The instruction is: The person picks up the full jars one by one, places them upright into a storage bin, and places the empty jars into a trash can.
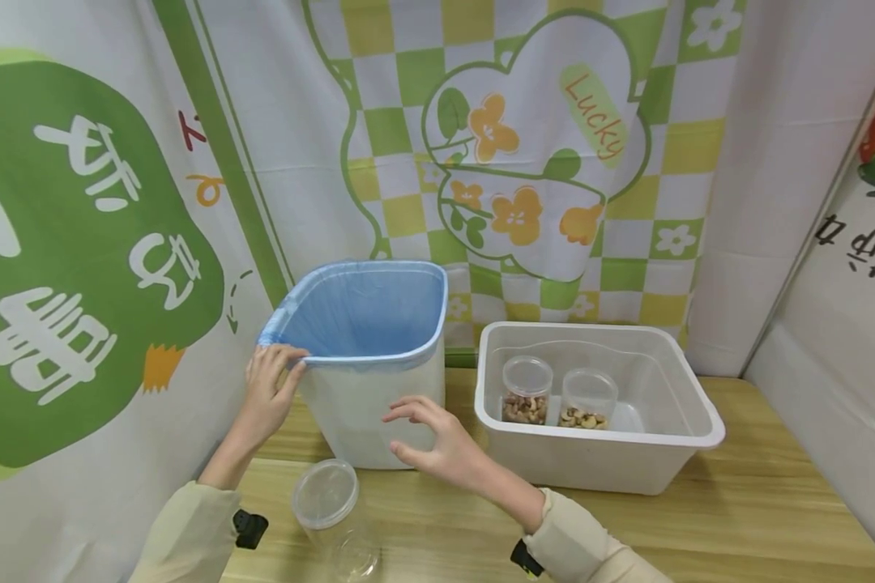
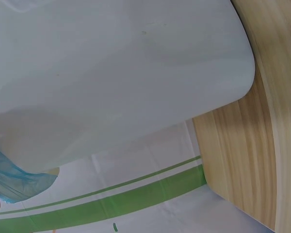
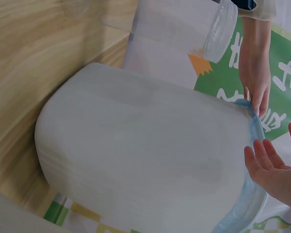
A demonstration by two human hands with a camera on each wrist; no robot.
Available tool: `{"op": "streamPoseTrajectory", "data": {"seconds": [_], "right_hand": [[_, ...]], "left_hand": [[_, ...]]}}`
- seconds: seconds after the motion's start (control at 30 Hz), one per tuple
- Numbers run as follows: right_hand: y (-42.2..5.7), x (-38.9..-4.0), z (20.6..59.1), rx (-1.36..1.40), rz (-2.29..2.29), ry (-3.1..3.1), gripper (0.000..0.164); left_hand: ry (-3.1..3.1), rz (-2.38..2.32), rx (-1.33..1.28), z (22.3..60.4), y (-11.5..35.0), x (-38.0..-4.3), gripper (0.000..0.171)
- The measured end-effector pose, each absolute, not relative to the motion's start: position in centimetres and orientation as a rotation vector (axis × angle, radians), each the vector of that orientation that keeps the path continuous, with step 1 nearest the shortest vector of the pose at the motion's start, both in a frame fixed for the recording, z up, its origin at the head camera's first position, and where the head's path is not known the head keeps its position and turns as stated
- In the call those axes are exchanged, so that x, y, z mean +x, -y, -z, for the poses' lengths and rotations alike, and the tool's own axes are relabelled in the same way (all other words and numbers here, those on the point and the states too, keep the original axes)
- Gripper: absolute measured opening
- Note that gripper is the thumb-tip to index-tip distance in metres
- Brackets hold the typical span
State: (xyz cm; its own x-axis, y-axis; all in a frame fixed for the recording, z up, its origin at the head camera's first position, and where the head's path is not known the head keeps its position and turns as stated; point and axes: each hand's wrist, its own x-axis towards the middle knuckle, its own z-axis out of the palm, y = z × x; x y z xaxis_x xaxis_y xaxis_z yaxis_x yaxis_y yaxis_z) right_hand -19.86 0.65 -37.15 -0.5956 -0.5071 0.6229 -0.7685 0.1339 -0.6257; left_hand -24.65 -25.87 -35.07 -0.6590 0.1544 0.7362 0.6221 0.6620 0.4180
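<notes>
A white bin (image 1: 364, 413) stands on the table, lined with a blue trash bag (image 1: 379, 304) folded over its rim. At the near left corner of the rim, my left hand (image 1: 270, 387) pinches the bag's edge. My right hand (image 1: 437, 441) hovers before the bin's front wall, fingers spread and loosely bent, holding nothing. In the right wrist view, the right hand (image 3: 276, 179) appears near the bag-covered rim, and the left hand (image 3: 257, 85) touches the bag at the far corner. The left wrist view mostly shows the bin's side (image 2: 116, 73) and a loose fold of bag (image 2: 19, 179).
An empty clear lidded jar (image 1: 328, 502) stands in front of the bin. To the right is a white tub (image 1: 583, 453) holding a jar of brown nuts (image 1: 527, 397) and a jar of cashews (image 1: 586, 405). Printed curtains (image 1: 510, 162) enclose the wooden table (image 1: 758, 486).
</notes>
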Motion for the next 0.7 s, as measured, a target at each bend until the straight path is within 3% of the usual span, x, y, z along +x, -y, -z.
{"op": "streamPoseTrajectory", "data": {"seconds": [0.7], "right_hand": [[2.0,-17.8,40.8,1.321,-1.514,2.247,0.033]], "left_hand": [[2.205,0.882,-0.592,35.1,26.0,-24.7,0.011]]}}
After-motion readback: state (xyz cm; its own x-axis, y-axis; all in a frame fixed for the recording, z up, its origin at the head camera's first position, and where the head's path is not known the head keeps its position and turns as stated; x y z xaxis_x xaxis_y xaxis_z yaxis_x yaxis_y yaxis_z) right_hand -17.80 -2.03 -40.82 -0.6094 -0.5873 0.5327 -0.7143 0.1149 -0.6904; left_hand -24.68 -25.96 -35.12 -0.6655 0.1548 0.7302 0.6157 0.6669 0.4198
